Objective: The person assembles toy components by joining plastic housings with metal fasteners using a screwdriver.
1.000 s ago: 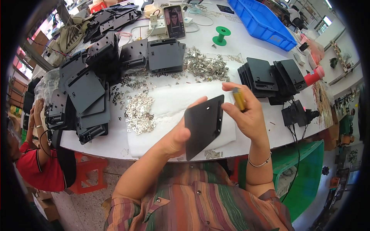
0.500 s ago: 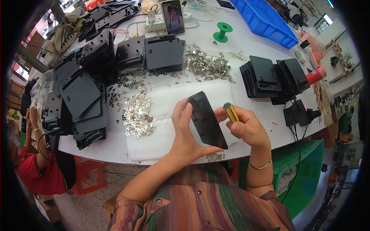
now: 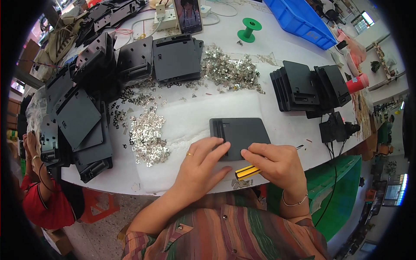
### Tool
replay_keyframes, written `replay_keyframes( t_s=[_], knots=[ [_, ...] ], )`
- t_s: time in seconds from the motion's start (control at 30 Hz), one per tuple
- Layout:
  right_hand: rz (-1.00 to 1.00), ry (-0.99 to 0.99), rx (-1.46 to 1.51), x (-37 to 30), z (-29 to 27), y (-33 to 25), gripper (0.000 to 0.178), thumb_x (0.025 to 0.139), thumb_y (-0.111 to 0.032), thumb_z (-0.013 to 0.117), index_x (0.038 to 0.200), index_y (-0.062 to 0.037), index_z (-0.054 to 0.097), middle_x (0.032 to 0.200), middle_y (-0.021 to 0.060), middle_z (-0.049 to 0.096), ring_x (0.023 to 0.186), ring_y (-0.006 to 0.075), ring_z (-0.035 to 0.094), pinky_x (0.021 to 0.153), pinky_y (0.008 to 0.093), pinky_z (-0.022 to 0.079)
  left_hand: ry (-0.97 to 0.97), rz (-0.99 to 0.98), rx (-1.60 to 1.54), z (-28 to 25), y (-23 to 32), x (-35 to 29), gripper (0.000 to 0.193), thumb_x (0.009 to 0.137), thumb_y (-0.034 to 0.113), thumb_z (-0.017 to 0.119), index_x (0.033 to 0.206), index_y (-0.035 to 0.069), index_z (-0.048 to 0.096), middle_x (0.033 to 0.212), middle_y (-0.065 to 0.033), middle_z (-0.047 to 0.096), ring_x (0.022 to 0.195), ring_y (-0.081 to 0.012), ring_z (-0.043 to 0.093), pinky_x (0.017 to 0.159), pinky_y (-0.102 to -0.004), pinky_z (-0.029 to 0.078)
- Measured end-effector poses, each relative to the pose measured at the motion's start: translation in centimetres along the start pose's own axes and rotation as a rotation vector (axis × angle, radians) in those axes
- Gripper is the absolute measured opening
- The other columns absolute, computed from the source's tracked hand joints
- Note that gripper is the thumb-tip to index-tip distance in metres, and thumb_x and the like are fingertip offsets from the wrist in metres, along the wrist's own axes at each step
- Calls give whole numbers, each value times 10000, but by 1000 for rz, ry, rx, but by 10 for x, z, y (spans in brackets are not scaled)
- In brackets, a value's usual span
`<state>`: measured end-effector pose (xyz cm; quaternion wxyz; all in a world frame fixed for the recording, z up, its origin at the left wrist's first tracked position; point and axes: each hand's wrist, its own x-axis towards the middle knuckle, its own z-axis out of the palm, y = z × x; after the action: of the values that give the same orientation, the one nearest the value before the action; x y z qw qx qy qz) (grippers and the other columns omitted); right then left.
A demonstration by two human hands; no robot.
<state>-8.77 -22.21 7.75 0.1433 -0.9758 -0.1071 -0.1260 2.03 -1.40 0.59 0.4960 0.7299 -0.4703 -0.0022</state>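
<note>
Leftmost, a pile of dark panels [image 3: 80, 119]; next, a heap of silver metal pieces [image 3: 149, 138] at the left of white padding [image 3: 186, 115]; my left hand [image 3: 197, 169] loosely spread, fingertips on the dark plate [image 3: 245, 136], which lies on the padding before me; my right hand [image 3: 279, 167] closed round a yellow-and-black screwdriver [image 3: 248, 172], near the plate's front edge; farther right, upright stacked panels [image 3: 299, 84].

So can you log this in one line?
left hand: partly over black panel | right hand: gripping yellow-handled tool | panel: lying on white pad
</note>
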Motion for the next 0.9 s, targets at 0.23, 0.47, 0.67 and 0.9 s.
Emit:
replay_keyframes(
  t_s=[0.23,0.47,0.67,0.9],
  knots=[
    [106,-219,391,-3,7,32,321,775,-100,757,1093,-138,738,968,38,705,743,251,690,609,322,544,-159,155,284,-6,-5,-12,437,731,190,823,1140,113,689,1209,-25,612,1048,-224,610,854,-379,482],
    [320,128,202,74,46,73,237,855,-125,759,1075,-39,736,904,129,684,772,323,669,678,369,517,-162,153,337,-4,-2,-12,399,775,269,838,1122,120,710,1213,-19,625,1016,-226,609,872,-384,477],
    [388,-25,49,122,73,88,226,872,-199,758,1006,-20,724,910,155,638,833,355,639,739,422,503,-140,193,357,-2,-3,-15,345,827,257,785,1093,66,677,1232,-53,586,1060,-251,573,883,-392,470],
    [430,-11,367,131,54,93,215,916,-203,748,948,4,698,813,47,577,753,173,567,682,322,455,-137,181,298,-5,-3,-16,306,822,269,782,1017,66,661,1231,-53,588,1040,-251,579,881,-396,465]
  ],
)
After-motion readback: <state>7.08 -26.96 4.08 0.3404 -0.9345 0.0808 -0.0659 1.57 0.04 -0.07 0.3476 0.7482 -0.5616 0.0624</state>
